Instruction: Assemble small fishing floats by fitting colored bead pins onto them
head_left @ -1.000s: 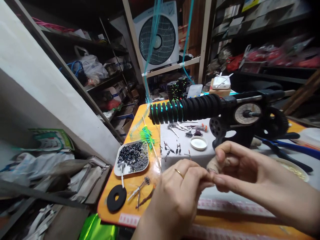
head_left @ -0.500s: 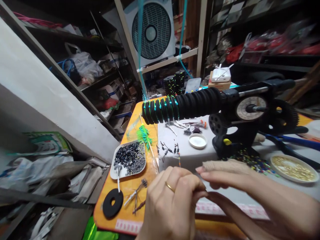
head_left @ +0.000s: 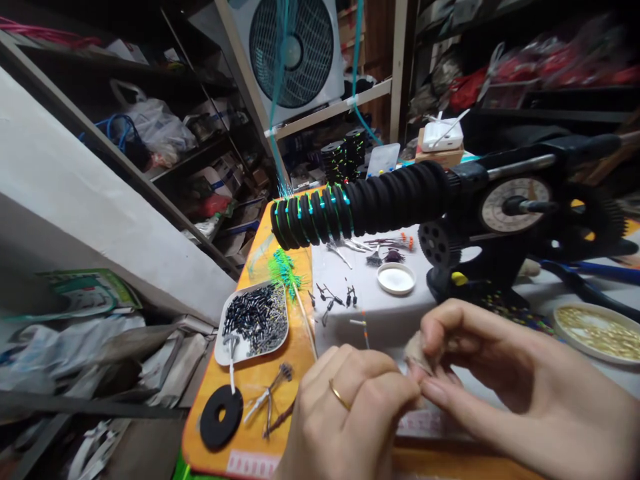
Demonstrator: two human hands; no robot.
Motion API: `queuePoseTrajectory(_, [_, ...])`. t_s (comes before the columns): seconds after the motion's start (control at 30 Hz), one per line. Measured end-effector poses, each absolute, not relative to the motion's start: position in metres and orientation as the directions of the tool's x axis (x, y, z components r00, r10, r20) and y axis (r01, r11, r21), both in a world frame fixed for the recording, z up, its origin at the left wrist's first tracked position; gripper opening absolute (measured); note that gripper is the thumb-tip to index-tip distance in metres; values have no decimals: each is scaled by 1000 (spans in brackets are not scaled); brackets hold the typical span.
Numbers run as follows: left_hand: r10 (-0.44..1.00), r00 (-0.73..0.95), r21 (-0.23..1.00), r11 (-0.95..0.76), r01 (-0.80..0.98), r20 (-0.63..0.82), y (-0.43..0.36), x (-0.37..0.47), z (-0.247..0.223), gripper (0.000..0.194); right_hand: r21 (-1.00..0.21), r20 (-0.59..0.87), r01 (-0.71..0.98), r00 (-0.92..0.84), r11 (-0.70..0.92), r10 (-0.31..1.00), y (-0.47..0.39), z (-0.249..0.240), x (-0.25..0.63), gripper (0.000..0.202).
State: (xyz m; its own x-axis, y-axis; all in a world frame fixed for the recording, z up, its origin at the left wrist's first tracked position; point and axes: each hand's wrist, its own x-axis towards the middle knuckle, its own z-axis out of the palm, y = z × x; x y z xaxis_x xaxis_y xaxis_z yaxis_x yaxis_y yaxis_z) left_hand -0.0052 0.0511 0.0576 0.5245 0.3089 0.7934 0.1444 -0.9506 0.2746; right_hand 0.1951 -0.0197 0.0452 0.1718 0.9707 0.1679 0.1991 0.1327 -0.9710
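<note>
An orange tabletop (head_left: 260,400) carries a white mat (head_left: 380,310) over its middle. On the bare orange part lie a white tray of small black tubes (head_left: 253,322), a black foam ring (head_left: 221,417) near the front edge, a few thin metal pieces (head_left: 270,400) beside it, and a green feathery rig (head_left: 284,270). On the mat sit a white lid (head_left: 396,278), scattered small swivels (head_left: 333,298), and a black winding machine (head_left: 495,227). At the right stands a dish of gold beads (head_left: 597,331), with blue-handled pliers (head_left: 590,283) behind it.

Dim room, bright tabletop, motion blur and bending at edges.
</note>
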Motion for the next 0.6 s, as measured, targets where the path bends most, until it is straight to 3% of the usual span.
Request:
queuePoseTrajectory(0.07, [313, 505, 301, -947, 108, 804, 54, -5, 56, 15, -857, 353, 434, 98, 279, 931, -20, 38, 200, 23])
queuePoseTrajectory(0.17, [326, 507, 350, -935, 51, 798, 57, -3, 51, 16, -576, 564, 696, -43, 430, 825, -23, 37, 202, 5])
queuePoseTrajectory(0.3, [368, 533, 389, -918, 79, 762, 55, -1, 50, 29, -241, 665, 789, -289, 564, 689, -25, 47, 203, 23])
queuePoseTrajectory(0.43, [400, 534, 403, -908, 118, 745, 53, 1, 50, 30, -189, 646, 787, -351, 588, 678, -23, 53, 208, 20])
queuePoseTrajectory(0.6, [380, 491, 420, -907, 31, 784, 56, 6, 43, 28, -236, 670, 758, -327, 608, 667, -19, 58, 210, 21])
